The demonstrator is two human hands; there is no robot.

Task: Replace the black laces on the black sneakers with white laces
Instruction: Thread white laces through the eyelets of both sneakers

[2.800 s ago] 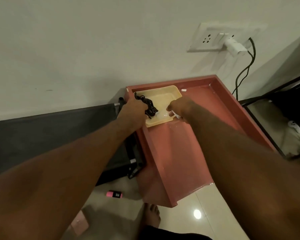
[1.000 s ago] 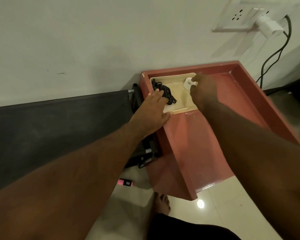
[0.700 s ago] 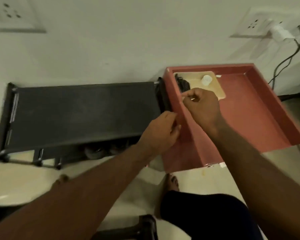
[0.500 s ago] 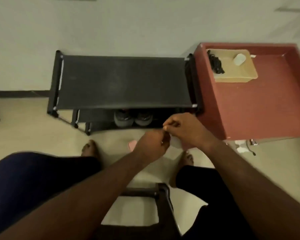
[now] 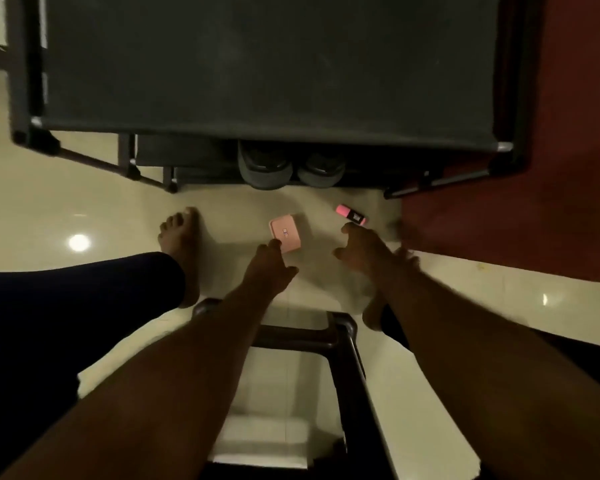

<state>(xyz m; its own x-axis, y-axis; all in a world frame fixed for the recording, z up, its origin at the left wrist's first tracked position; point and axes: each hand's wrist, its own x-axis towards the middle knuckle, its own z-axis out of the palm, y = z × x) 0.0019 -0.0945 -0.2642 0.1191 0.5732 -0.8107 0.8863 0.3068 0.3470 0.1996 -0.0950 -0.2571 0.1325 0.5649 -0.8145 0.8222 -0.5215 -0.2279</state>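
1. My left hand (image 5: 269,268) is empty, its fingers loosely bent, just beside the pink box (image 5: 284,233).
2. My right hand (image 5: 364,251) is spread wide and holds nothing.
3. The sneakers (image 5: 291,168) sit under the rack (image 5: 257,64), beyond both hands.

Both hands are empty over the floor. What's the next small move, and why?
Probably reach the left hand and right hand forward to the sneakers on the shoe rack's low shelf and draw them out: both hands hold nothing, and the pair sits just ahead, beyond the pink box.
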